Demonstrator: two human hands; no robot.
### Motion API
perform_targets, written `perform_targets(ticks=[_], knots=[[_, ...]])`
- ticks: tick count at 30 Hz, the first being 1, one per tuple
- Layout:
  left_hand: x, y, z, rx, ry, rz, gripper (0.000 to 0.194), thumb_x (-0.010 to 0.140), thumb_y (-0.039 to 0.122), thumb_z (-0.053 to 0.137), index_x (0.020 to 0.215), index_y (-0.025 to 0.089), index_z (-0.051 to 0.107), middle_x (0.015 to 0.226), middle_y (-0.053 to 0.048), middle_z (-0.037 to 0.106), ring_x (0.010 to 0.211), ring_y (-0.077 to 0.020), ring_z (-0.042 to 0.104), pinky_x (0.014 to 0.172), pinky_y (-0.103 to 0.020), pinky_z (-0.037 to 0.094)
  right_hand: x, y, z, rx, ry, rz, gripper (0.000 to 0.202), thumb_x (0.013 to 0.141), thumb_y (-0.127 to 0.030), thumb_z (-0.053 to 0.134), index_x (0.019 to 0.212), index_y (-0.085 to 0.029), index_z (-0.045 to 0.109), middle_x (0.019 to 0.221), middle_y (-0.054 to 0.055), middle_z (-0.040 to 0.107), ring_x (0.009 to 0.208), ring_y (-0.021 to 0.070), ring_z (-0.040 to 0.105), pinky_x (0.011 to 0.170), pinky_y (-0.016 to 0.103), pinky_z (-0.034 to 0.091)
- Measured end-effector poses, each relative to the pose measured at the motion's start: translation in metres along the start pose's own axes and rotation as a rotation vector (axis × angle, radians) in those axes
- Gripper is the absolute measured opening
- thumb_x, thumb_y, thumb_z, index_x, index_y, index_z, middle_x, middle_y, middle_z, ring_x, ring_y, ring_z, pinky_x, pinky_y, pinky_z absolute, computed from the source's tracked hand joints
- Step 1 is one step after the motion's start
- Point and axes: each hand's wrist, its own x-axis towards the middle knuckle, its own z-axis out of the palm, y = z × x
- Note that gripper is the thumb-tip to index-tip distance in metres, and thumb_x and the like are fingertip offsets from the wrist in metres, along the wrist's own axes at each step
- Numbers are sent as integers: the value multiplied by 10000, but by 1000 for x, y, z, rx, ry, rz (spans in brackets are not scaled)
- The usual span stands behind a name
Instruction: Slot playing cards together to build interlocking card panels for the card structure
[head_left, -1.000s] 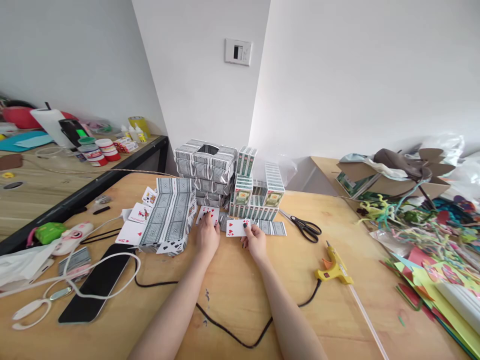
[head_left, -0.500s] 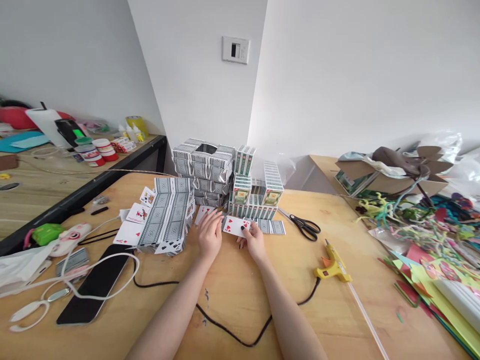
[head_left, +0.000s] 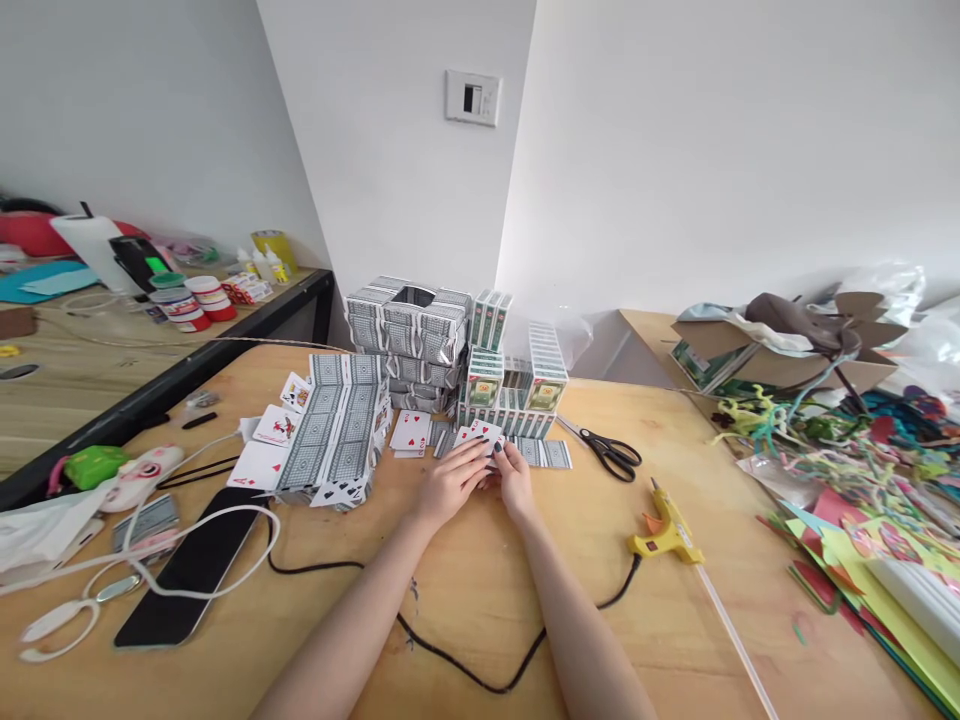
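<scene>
A red-suited playing card (head_left: 477,431) is between my hands at the centre of the table. My left hand (head_left: 454,483) has its fingers over the card's near edge, and my right hand (head_left: 514,480) pinches its right side. Loose cards (head_left: 410,432) lie face up to the left of my hands. Face-down cards (head_left: 546,453) form a row to the right. Behind stand a block built of patterned cards (head_left: 409,325) and stacked green card boxes (head_left: 506,405). A long folded card structure (head_left: 330,425) lies to the left.
Black-handled scissors (head_left: 611,453) and a yellow glue gun (head_left: 666,535) lie to the right, its black cable crossing under my forearms. A phone (head_left: 191,570) and white cable are at left. Coloured paper and pipe cleaners (head_left: 780,430) lie at far right.
My left hand has moved right, off the loose cards and onto the card in my right hand. The held card now sits a little higher, and the loose cards at left are uncovered.
</scene>
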Motion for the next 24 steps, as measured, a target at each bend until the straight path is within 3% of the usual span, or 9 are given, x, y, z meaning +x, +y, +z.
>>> perform_targets(ticks=[7, 11, 14, 18, 24], knots=[[-1, 5, 1, -33, 6, -151, 177, 795, 235, 498, 877, 208, 652, 1127, -62, 581, 1035, -177, 543, 891, -335, 468, -1, -2, 2, -114, 18, -22, 298, 719, -475, 522, 827, -197, 500, 527, -24, 576, 364, 122, 508, 350, 230, 396], [1, -1, -2, -45, 228, -349, 184, 793, 249, 485, 876, 197, 641, 1065, -73, 601, 974, -173, 568, 863, -332, 469, -1, -2, 2, -149, 14, -30, 314, 709, -482, 530, 814, -189, 488, 452, -45, 533, 339, 118, 498, 340, 216, 379], [2, -12, -5, -139, 362, -594, 252, 779, 289, 490, 964, 167, 607, 982, -91, 628, 885, -177, 597, 794, -327, 487, -1, -2, 2, -143, 2, -28, 326, 704, -488, 529, 798, -178, 490, 466, -41, 538, 339, 108, 498, 339, 204, 367], [2, -24, -8, -388, 246, -854, 307, 737, 348, 512, 917, 130, 633, 865, -90, 667, 788, -195, 612, 697, -307, 485, -2, -2, 3, -147, -13, -17, 346, 686, -494, 540, 790, -166, 500, 468, -34, 539, 341, 101, 490, 338, 198, 361], [4, -23, -12, -476, 123, -878, 290, 677, 379, 562, 766, 124, 665, 713, -43, 666, 656, -169, 584, 596, -254, 451, -2, -2, 3, -171, -6, -15, 346, 697, -506, 515, 765, -168, 495, 462, -32, 528, 328, 97, 467, 316, 193, 325]])
